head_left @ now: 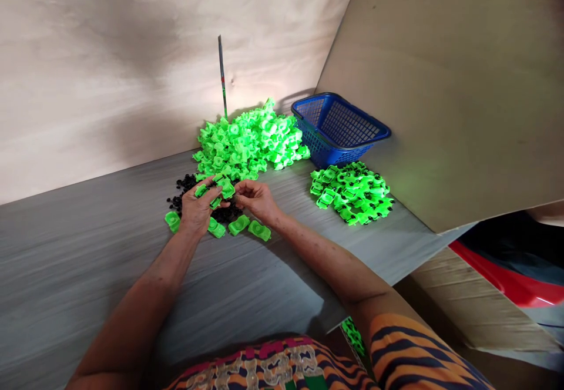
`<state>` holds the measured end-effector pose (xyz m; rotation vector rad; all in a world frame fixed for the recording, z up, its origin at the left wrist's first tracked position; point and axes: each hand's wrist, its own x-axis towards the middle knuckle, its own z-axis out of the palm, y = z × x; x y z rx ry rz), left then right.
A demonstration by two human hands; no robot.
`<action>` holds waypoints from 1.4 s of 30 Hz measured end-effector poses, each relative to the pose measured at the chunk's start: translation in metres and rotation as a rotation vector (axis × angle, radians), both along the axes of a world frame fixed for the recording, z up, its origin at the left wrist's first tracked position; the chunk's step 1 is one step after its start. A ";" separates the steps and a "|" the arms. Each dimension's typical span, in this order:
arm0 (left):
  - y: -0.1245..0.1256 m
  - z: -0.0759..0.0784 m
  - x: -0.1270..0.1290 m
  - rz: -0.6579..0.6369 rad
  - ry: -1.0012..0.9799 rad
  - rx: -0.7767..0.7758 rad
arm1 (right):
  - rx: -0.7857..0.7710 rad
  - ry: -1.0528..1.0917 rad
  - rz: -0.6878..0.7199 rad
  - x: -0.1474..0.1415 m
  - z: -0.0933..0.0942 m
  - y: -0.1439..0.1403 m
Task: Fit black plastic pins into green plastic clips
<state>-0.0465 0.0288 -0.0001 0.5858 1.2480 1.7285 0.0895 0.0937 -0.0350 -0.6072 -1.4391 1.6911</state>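
Observation:
My left hand [197, 205] grips a couple of bright green plastic pieces [224, 187] just above a patch of small black parts [183, 185] on the grey table [88, 261]. My right hand [255, 197] has its fingertips pinched close to the held piece; whether it holds a small black part is too small to tell. Several loose green pieces [240, 225] lie on the table below both hands. Behind the hands rises a large heap of green pieces [249, 140].
A blue mesh basket [339, 128] stands at the back right, beside a second pile of green pieces with black parts in them [352, 193]. Plywood boards wall the back and right. A thin rod [222, 76] stands upright behind the heap. The table edge drops off at right.

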 end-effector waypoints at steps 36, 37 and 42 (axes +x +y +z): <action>-0.001 0.000 -0.004 -0.052 0.108 0.017 | 0.386 -0.130 -0.072 0.013 0.016 0.006; -0.001 0.000 -0.004 -0.052 0.114 0.022 | 0.389 -0.135 -0.079 0.013 0.015 0.006; -0.002 0.001 -0.003 -0.048 0.136 0.059 | 0.370 -0.149 -0.101 0.014 0.013 0.003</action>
